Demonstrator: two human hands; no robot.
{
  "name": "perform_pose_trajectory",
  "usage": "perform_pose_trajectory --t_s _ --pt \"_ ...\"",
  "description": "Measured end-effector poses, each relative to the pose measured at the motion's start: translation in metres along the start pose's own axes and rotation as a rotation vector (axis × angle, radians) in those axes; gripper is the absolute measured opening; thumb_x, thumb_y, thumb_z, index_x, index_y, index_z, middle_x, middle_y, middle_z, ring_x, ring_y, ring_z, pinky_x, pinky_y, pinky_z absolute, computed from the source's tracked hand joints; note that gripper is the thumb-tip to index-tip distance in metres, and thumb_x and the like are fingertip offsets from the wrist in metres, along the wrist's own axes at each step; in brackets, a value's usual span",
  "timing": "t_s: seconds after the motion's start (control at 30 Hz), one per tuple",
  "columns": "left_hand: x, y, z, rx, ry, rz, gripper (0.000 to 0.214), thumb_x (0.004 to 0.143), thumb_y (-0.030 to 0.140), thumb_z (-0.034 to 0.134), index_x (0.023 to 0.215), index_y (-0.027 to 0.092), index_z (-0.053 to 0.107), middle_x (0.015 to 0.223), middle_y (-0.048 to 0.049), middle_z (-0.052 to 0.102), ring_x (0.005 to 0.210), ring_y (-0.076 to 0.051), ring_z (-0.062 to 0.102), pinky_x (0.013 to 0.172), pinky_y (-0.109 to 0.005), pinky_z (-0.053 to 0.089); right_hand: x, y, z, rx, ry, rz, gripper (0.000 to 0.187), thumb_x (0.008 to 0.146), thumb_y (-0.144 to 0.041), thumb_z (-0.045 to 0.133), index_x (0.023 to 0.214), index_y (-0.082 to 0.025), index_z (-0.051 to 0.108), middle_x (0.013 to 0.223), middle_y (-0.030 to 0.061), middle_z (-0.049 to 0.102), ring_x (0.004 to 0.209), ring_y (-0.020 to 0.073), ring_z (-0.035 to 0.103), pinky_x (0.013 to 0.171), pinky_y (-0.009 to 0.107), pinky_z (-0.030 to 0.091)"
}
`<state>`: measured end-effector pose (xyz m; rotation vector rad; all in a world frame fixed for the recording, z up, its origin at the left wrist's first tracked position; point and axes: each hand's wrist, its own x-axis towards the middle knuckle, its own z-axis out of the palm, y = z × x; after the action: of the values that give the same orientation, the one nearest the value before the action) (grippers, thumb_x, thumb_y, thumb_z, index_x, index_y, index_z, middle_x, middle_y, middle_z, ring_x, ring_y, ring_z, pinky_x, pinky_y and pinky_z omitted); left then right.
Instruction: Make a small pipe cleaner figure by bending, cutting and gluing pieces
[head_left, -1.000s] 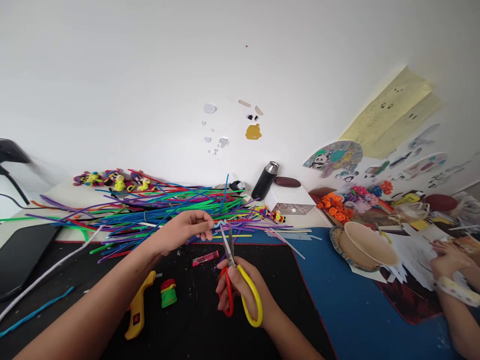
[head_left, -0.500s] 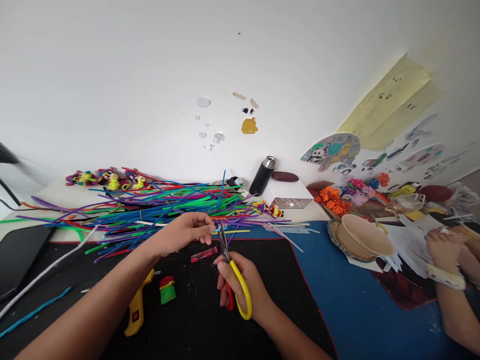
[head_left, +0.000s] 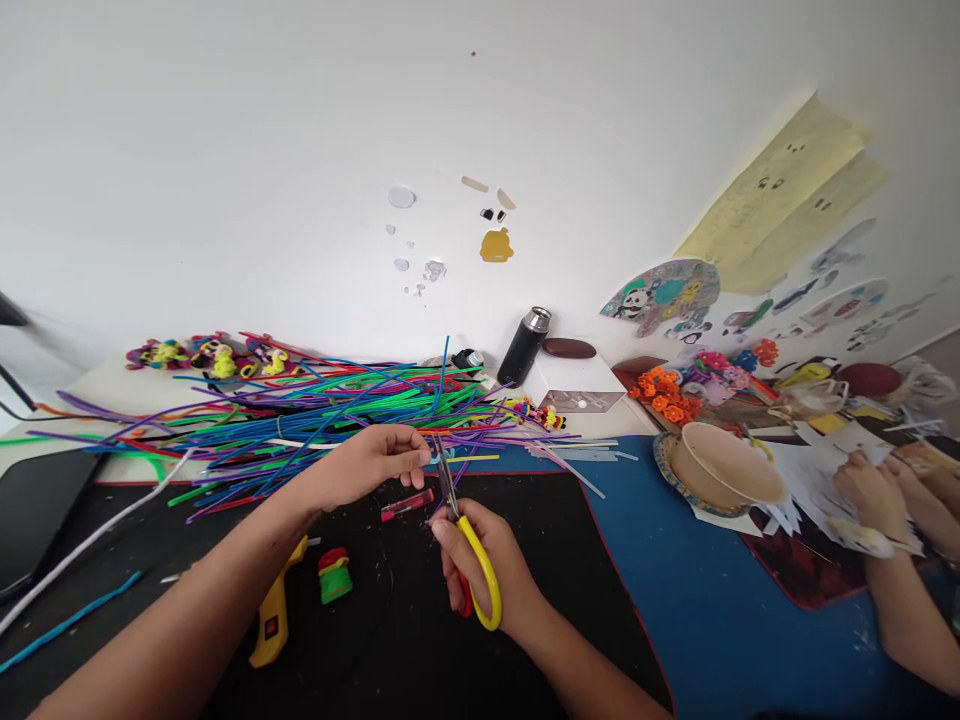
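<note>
My right hand [head_left: 491, 560] grips a pair of scissors [head_left: 489, 590] with one yellow and one red handle, blades pointing up and away from me. My left hand [head_left: 379, 462] is closed in a pinch, with a small light-blue piece [head_left: 444, 455] at its fingertips, possibly a bit of pipe cleaner. The scissor blades meet this piece; whether they cut into it is too small to tell. Behind both hands lies a large pile of coloured pipe cleaners [head_left: 315, 415]. A pink-red lighter-like object [head_left: 407, 504] lies on the black mat just below my left hand.
On the mat lie a yellow glue gun [head_left: 271, 620], a green-and-red lump [head_left: 334, 576] and a blue pipe cleaner [head_left: 71, 622]. A black flask [head_left: 523, 350] and white box [head_left: 576, 385] stand behind. To the right are a beige bowl [head_left: 731, 465] and another person's hands [head_left: 874, 490].
The blades have drawn a little closer together around the light-blue piece. My left hand keeps its place. The other person's hands have moved slightly left over the papers.
</note>
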<state>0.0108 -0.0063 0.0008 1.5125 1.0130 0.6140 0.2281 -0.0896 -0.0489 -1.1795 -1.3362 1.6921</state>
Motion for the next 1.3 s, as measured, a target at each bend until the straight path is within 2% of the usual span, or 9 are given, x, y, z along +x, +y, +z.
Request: perform_pose_trajectory --t_s 0.07,0.23,0.4,0.63,0.77,0.87,1.07,1.3 --pt "0.001 -0.002 -0.004 0.018 0.014 0.028 0.05 0.091 0.07 0.064 0.093 0.02 0.069 0.086 -0.0043 0.076 0.079 -0.022 0.065 0.076 -0.033 0.051 0.0 -0.002 -0.001 -0.009 0.007 0.006 0.056 0.087 -0.074 0.067 0.096 -0.02 0.059 0.057 -0.008 0.055 0.033 0.0081 0.049 0.031 0.016 0.034" --pt "0.0 -0.008 -0.02 0.016 0.138 0.087 0.053 0.094 0.071 0.06 0.098 0.02 0.072 0.099 -0.0069 0.076 0.089 -0.023 0.067 0.083 -0.035 0.052 -0.001 -0.003 -0.005 -0.011 0.017 0.007 0.054 0.088 -0.073 0.066 0.096 -0.02 0.059 0.057 -0.0081 0.055 0.033 0.0076 0.049 0.032 0.016 0.034" --pt "-0.004 -0.005 -0.028 -0.006 0.16 0.081 0.051 0.093 0.07 0.063 0.099 0.02 0.072 0.096 -0.0071 0.075 0.088 -0.024 0.067 0.085 -0.037 0.053 -0.002 -0.004 -0.007 -0.015 0.027 -0.01 0.053 0.09 -0.071 0.066 0.098 -0.019 0.06 0.057 -0.0086 0.054 0.033 0.0072 0.049 0.032 0.016 0.035" --pt "-0.009 0.005 -0.023 0.021 0.061 0.064 0.048 0.088 0.067 0.07 0.102 0.021 0.072 0.097 -0.0063 0.074 0.089 -0.025 0.067 0.085 -0.037 0.052 -0.004 -0.003 -0.006 0.011 0.042 -0.023 0.05 0.091 -0.068 0.067 0.098 -0.019 0.06 0.058 -0.0081 0.055 0.033 0.0076 0.05 0.033 0.017 0.036" --pt "-0.01 0.002 -0.023 0.021 -0.003 0.043 0.047 0.088 0.061 0.073 0.114 0.022 0.07 0.099 -0.0051 0.072 0.092 -0.025 0.066 0.084 -0.035 0.052 -0.004 0.002 -0.007 0.021 0.049 -0.052 0.049 0.093 -0.066 0.067 0.101 -0.018 0.061 0.058 -0.0081 0.055 0.033 0.008 0.05 0.033 0.017 0.037" --pt "-0.009 -0.001 -0.021 0.047 -0.058 0.049 0.045 0.089 0.058 0.074 0.115 0.022 0.067 0.096 -0.0035 0.071 0.089 -0.023 0.064 0.08 -0.033 0.051 -0.004 0.005 -0.007 0.037 0.049 -0.058 0.05 0.093 -0.066 0.067 0.104 -0.018 0.061 0.058 -0.0083 0.055 0.033 0.0079 0.05 0.032 0.017 0.037" --pt "-0.007 -0.004 -0.016 0.118 -0.087 0.069 0.047 0.091 0.06 0.069 0.116 0.021 0.066 0.09 -0.0017 0.067 0.081 -0.02 0.06 0.072 -0.029 0.047 -0.005 0.007 -0.007 0.016 0.047 -0.048 0.05 0.093 -0.067 0.065 0.102 -0.018 0.059 0.058 -0.0077 0.055 0.033 0.0082 0.05 0.033 0.017 0.036" --pt "-0.008 -0.006 -0.016 0.132 -0.108 0.086 0.044 0.092 0.059 0.068 0.117 0.022 0.067 0.093 -0.0029 0.068 0.085 -0.021 0.062 0.076 -0.03 0.048 -0.008 0.003 -0.004 -0.003 0.046 -0.028 0.053 0.091 -0.07 0.065 0.101 -0.019 0.059 0.057 -0.0076 0.054 0.033 0.0087 0.049 0.033 0.018 0.036"
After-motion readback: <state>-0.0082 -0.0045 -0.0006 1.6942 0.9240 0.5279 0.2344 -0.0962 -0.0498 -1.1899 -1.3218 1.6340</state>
